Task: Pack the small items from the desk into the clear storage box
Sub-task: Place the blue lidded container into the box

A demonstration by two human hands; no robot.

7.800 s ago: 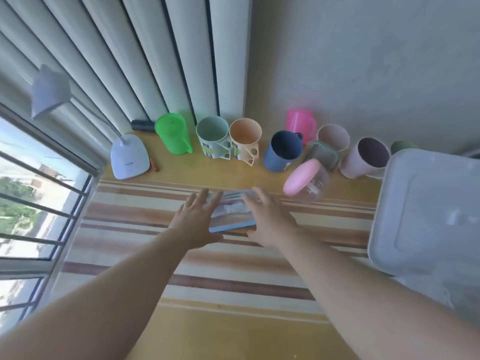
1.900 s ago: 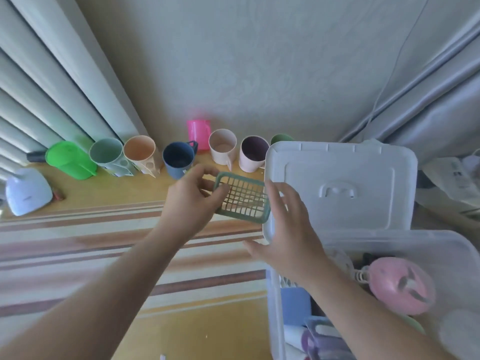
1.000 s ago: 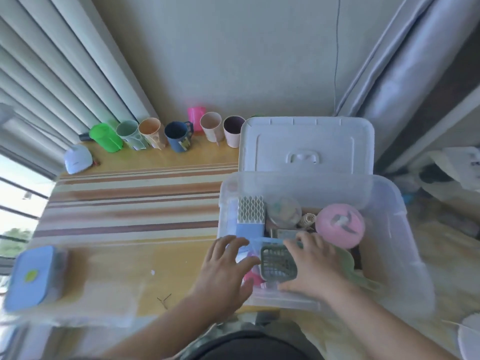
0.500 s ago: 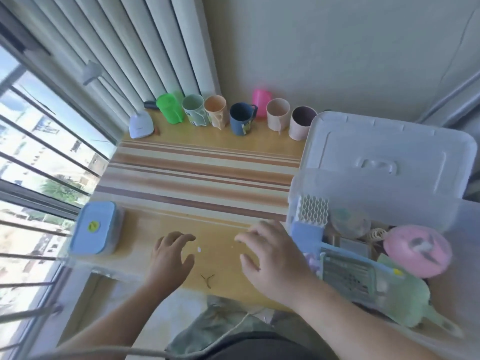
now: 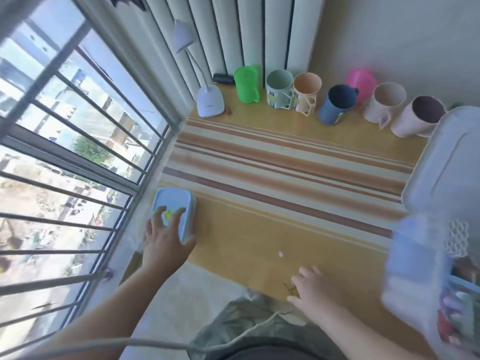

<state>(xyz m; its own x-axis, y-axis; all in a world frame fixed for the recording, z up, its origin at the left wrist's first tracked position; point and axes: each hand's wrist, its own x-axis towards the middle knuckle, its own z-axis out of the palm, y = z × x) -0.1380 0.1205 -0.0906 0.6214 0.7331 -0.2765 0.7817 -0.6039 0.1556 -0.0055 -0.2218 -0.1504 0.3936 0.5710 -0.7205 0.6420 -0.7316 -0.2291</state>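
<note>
A small light-blue lidded container (image 5: 179, 203) with a yellow-green mark sits at the desk's left edge by the window. My left hand (image 5: 162, 242) lies on its lid, fingers spread and fairly straight, thumb beside its near right corner. My right hand (image 5: 314, 287) rests at the desk's front edge, holding nothing. The clear storage box (image 5: 410, 261) stands at the right, blurred, with several items inside. Its white lid (image 5: 449, 165) leans behind it.
Along the back wall stand a green cup (image 5: 245, 84), a sage cup (image 5: 279, 87), a peach cup (image 5: 306, 92), a navy mug (image 5: 336, 105) and several more. A white desk lamp (image 5: 209, 100) stands at the back left. A striped mat (image 5: 285, 162) covers mid-desk. Barred window on the left.
My left hand has moved left from the bare desk onto the blue container's lid. My right hand has drawn back from the box's corner to the front edge. The view has swung left.
</note>
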